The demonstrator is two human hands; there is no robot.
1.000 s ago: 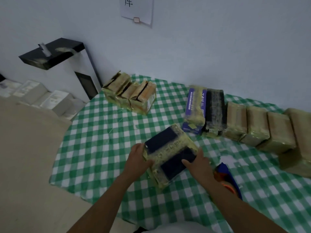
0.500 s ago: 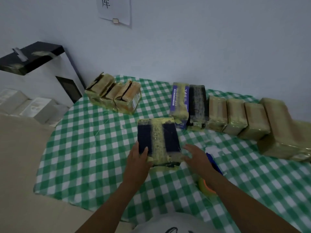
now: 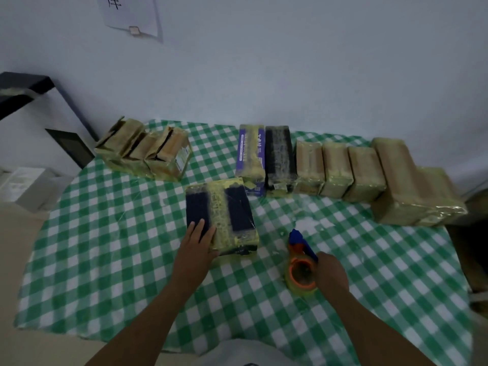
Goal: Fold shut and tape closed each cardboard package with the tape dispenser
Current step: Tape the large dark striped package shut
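Note:
A dark blue package [image 3: 220, 213] banded with yellowish tape lies flat on the green checked tablecloth [image 3: 111, 247]. My left hand [image 3: 196, 249] rests palm-down on its near left corner, fingers spread. The tape dispenser [image 3: 301, 262], blue with an orange hub and a yellowish roll, lies on the cloth to the right of the package. My right hand [image 3: 328, 270] is against the dispenser's right side, fingers curled at its handle; how firmly it grips is hard to see.
A row of taped packages [image 3: 338, 170] stands along the far side by the wall, a purple one [image 3: 250, 157] at its left end. Three packages with raised flaps [image 3: 148, 151] sit at the far left. A dark shelf [image 3: 23, 88] and white boxes [image 3: 26, 183] lie beyond the table's left edge.
The blue package was turned and laid flat on the cloth. My right hand left the package and moved right and down to the tape dispenser. The left hand stayed on the package.

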